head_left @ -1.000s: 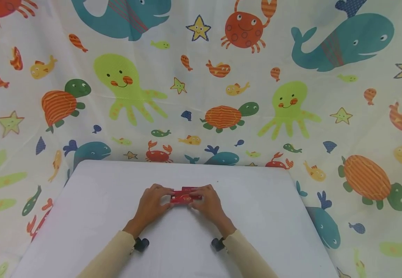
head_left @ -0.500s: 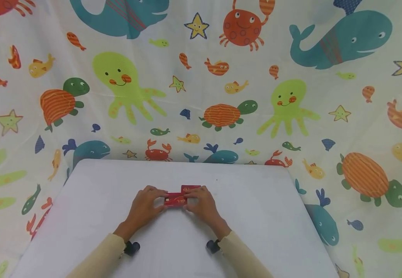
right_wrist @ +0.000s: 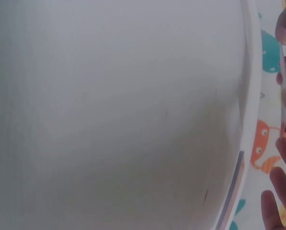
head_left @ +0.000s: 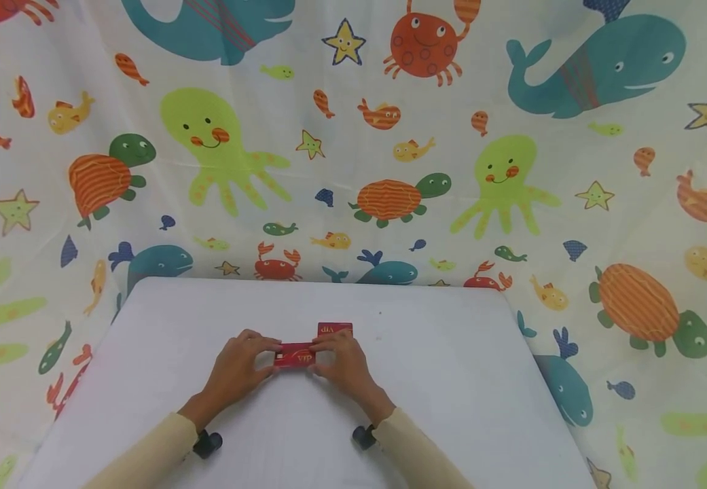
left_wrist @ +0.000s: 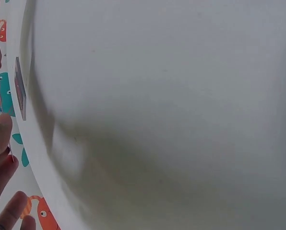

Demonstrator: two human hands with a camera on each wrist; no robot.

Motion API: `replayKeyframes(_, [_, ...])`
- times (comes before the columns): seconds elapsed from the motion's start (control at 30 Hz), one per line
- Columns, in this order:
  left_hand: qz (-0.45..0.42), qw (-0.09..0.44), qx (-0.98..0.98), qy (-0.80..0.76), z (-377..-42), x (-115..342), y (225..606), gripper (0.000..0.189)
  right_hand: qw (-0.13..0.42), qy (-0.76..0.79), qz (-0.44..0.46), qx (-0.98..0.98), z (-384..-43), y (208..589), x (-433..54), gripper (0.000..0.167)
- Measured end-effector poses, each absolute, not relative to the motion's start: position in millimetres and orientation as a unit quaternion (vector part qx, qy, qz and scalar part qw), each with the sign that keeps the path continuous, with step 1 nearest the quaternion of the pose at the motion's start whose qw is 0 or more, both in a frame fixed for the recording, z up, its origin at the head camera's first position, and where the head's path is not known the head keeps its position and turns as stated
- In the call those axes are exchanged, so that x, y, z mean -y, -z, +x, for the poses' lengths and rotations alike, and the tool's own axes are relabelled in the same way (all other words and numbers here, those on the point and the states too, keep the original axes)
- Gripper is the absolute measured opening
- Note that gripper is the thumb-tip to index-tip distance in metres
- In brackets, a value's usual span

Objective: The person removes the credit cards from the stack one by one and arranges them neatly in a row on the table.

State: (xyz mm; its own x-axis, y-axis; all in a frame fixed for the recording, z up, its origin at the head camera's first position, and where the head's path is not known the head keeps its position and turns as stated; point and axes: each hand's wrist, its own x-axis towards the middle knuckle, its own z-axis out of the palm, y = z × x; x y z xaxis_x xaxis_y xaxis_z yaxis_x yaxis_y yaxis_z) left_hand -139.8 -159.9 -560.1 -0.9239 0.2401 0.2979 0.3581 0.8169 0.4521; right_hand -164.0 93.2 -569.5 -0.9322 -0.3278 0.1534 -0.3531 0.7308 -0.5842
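Observation:
A red card (head_left: 295, 355) with gold "VIP" lettering and a small chip-like square is held level between both hands, slightly toward the viewer from the table's middle. At its left end, my left hand (head_left: 237, 363) pinches it between thumb and fingers. My right hand (head_left: 346, 367) pinches the right end the same way. Both wrist views show this card only as a thin edge among fingertips. Behind the right fingers lies a second red card (head_left: 333, 327), its lettering upside down and its lower part hidden by that hand.
A white table (head_left: 164, 353) spreads under the hands. At its far edge hangs a pale curtain (head_left: 341, 163) printed with sea animals. A dark wrist camera (head_left: 208, 445) sits at the left sleeve, another camera (head_left: 363, 437) at the right sleeve.
Both hands have moved left and a little nearer with the held card. It used to overlap the second card in view; now they show apart, with more of the second uncovered.

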Motion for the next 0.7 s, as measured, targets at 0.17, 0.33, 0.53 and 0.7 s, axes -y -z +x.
replayKeyframes(0.17, [-0.156, 0.110, 0.949, 0.252, -137, 168, 562, 0.051, 0.021, -0.322, 0.187, 0.928, -160, 571, -86, 0.042])
replayKeyframes(0.33, [-0.159, 0.106, 0.950, 0.248, -134, 176, 565, 0.051, 0.026, -0.317, 0.198, 0.927, -158, 575, -79, 0.042])
replayKeyframes(0.53, [-0.161, 0.104, 0.951, 0.244, -130, 184, 563, 0.052, 0.025, -0.312, 0.203, 0.928, -157, 579, -70, 0.042])
replayKeyframes(0.7, [-0.160, 0.105, 0.952, 0.240, -125, 192, 559, 0.052, 0.039, -0.314, 0.219, 0.923, -155, 580, -61, 0.040])
